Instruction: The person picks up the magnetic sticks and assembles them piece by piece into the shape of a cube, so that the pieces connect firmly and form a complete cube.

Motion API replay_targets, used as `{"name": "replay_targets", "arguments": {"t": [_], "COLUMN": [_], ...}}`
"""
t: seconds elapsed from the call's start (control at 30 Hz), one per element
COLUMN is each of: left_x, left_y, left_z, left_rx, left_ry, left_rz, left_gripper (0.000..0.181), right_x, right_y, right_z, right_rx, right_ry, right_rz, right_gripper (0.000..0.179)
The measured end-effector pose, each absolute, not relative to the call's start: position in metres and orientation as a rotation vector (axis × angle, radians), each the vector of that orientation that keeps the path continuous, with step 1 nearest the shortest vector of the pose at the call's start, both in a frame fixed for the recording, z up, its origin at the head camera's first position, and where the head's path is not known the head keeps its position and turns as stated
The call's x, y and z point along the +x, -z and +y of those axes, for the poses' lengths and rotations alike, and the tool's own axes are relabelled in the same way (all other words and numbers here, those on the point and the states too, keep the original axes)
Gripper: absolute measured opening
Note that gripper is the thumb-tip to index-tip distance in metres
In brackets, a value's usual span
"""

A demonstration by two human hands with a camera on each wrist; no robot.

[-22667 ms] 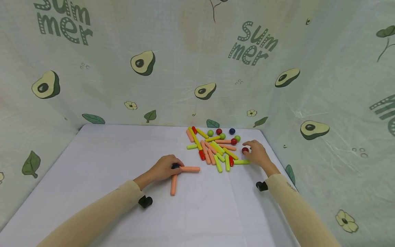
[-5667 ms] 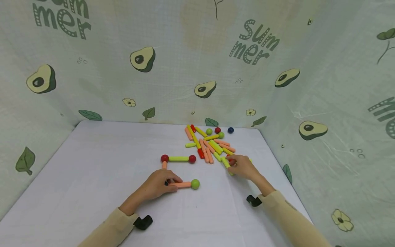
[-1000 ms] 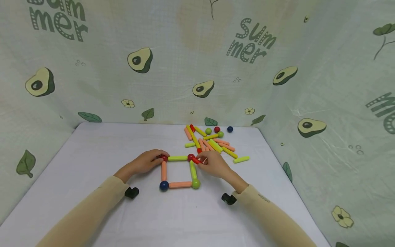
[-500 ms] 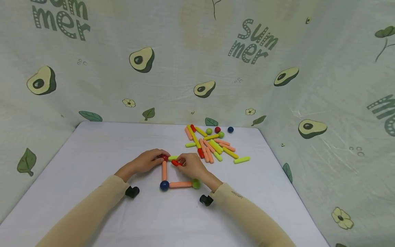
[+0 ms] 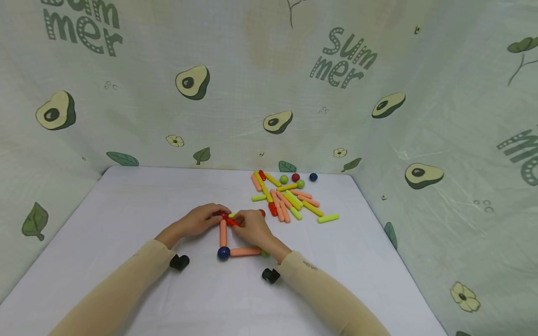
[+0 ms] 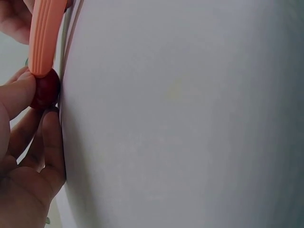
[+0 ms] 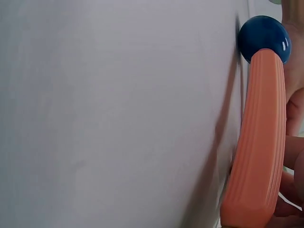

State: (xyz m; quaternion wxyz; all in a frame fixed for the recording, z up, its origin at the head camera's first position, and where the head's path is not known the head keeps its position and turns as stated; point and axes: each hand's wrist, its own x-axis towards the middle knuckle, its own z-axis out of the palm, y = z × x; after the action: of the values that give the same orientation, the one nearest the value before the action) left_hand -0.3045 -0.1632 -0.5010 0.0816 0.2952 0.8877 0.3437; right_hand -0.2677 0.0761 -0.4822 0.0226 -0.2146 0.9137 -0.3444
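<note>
My left hand [image 5: 199,220] pinches a red ball [image 6: 46,90] at the far left corner of a square of toy building sticks and balls, probably magnetic. With its fingertips, my right hand [image 5: 254,228] pinches a short red stick [image 5: 232,222], its end at that red ball. An orange stick [image 5: 223,233] runs from the ball to a blue ball [image 5: 223,253]. Along the near side, another orange stick [image 5: 245,252] leads to a green ball [image 5: 265,253], partly covered by my right arm. A second red ball [image 5: 262,213] shows behind my right hand, which hides the right-hand lime stick.
Loose yellow, orange, lime and red sticks [image 5: 292,199] lie in a heap at the back right of the white table [image 5: 147,196]. Behind them are green balls [image 5: 284,179], a red ball [image 5: 296,177] and a dark blue ball [image 5: 313,177]. A printed cloth [image 5: 235,140] walls the back.
Since the oldest frame, two orange sticks on a blue ball have grown into a square. Over the last second, my right hand has carried the red stick leftward; my left hand has stayed put.
</note>
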Motion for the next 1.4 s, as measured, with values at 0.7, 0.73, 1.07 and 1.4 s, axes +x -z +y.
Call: {"name": "replay_targets", "arguments": {"t": [0.7,0.73,1.07,1.4], "left_x": [-0.304,-0.305,-0.304,-0.301], "left_y": [0.491,0.491,0.495,0.493], "left_z": [-0.151,-0.149,-0.139,-0.135], "left_rx": [0.907,0.904,0.870,0.814], "left_ry": [-1.106,-1.098,-1.052,-1.037], "left_rz": [2.562,2.564,2.651,2.668], "left_gripper": [0.022,0.021,0.016,0.016], "right_x": [-0.264,-0.264,-0.262,-0.265], "right_y": [0.484,0.484,0.482,0.457], "right_z": [0.082,0.082,0.087,0.135], "right_rx": [-0.676,-0.681,-0.711,-0.602], "right_ry": [1.104,1.108,1.115,1.036], "right_rz": [2.815,2.815,2.814,2.912], "right_gripper": [0.025,0.025,0.027,0.023]}}
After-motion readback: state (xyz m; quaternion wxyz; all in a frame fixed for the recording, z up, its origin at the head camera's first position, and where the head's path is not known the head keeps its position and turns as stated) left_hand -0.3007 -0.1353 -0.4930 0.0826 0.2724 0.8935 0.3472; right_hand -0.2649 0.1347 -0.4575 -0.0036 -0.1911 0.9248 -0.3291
